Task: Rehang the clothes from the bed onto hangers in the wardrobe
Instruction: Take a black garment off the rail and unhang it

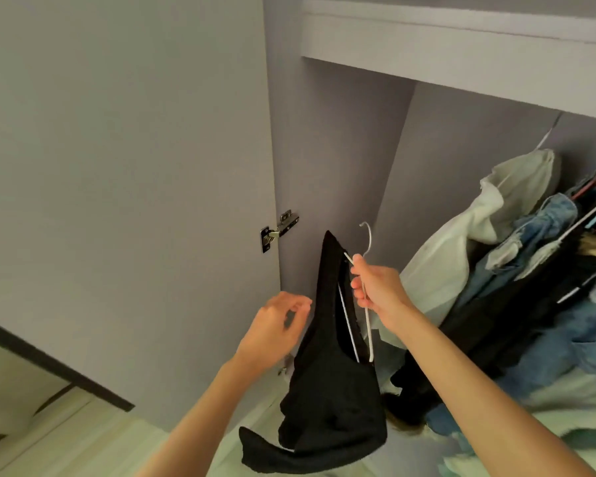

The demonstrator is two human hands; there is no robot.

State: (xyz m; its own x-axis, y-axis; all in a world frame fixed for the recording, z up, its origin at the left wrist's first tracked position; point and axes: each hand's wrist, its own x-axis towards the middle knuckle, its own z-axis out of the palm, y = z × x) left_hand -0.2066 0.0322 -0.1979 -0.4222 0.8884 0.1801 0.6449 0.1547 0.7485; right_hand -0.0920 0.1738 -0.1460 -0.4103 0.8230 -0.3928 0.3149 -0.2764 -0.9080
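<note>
A black knit garment hangs on a white wire hanger, held up in front of the open wardrobe. My right hand grips the hanger just below its hook. My left hand hovers beside the garment's left edge with its fingers loosely curled, holding nothing that I can see. One shoulder of the garment sits over the hanger's upper arm; the hanger's lower arm shows bare white beside it.
The wardrobe door stands open on the left, with a metal hinge. Under the shelf hang a white garment, denim and dark clothes on the right. Light flooring lies below.
</note>
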